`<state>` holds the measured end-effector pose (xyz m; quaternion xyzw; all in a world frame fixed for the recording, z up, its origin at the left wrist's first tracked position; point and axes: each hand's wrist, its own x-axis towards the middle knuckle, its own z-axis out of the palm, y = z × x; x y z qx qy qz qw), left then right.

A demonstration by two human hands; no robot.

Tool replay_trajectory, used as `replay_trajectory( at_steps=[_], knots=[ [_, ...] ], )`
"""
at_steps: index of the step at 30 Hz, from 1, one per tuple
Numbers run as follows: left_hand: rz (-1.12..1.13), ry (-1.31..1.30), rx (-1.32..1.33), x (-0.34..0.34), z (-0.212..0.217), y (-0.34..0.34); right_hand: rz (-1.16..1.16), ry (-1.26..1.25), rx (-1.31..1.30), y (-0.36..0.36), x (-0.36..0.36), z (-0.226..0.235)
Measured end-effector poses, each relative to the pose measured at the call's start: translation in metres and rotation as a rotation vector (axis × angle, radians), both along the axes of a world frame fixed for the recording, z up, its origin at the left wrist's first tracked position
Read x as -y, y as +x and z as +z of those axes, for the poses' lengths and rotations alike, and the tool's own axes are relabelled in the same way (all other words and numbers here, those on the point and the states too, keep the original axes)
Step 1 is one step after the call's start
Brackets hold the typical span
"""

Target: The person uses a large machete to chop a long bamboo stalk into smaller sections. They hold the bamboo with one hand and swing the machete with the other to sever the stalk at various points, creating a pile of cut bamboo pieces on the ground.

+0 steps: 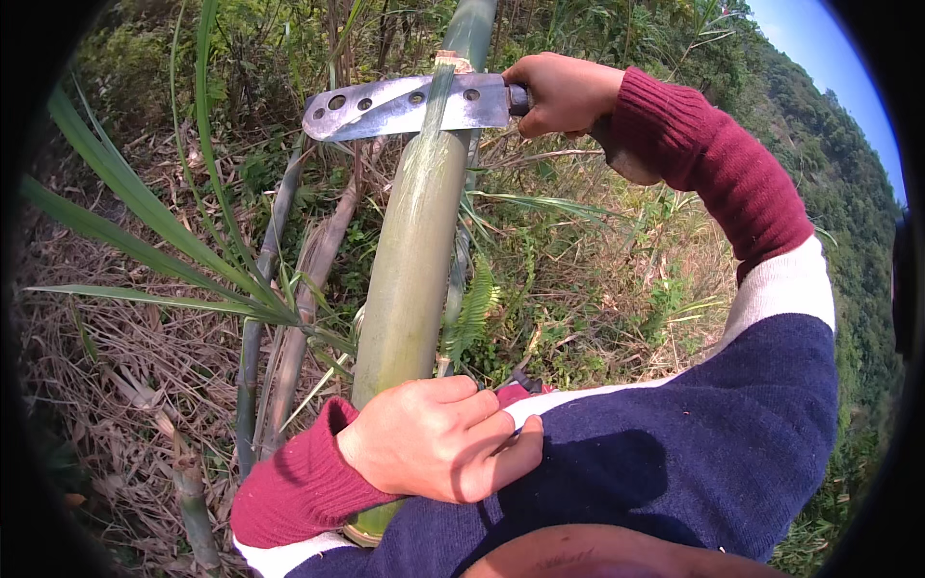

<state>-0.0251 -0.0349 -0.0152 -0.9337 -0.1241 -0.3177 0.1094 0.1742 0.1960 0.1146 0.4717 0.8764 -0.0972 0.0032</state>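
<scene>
My right hand (568, 94) is closed round the handle of a broad machete (376, 118) with round holes along its blade. The blade lies crosswise on a thick green bamboo pole (409, 260), in its upper part. A thin green strip (437, 101) of bamboo skin passes over the blade, and the pole below it shows a pale scraped patch. My left hand (434, 438) lies over the pole's lower part, close to my body, its fingers curled. Whether anything is inside those fingers is hidden. The pole's cut lower end (364, 536) shows under my left sleeve.
Long green blades of a grass plant (145, 207) reach in from the left. Thinner standing stalks (252, 356) are beside the pole, over dry leaf litter (125, 385). A fern (475, 303) grows to its right. A wooded hillside (809, 144) rises beyond.
</scene>
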Motion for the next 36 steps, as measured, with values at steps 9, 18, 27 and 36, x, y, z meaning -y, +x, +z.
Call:
replay_trajectory(
  at_steps=[9, 18, 27, 36],
  knots=[
    [0.415, 0.434, 0.126, 0.124, 0.103, -0.067, 0.332, -0.008, 0.1, -0.023, 0.048, -0.007],
    [1.107, 0.02, 0.496, 0.157, 0.107, -0.102, -0.349, 0.425, -0.204, 0.067, -0.09, 0.003],
    [0.714, -0.439, -0.077, -0.004, 0.066, -0.065, -0.707, -0.007, -0.74, 0.218, -0.082, -0.321],
    [0.777, -0.374, -0.007, -0.135, 0.064, -0.025, -0.507, -0.811, 0.379, 0.395, 0.256, -0.743]
  ],
)
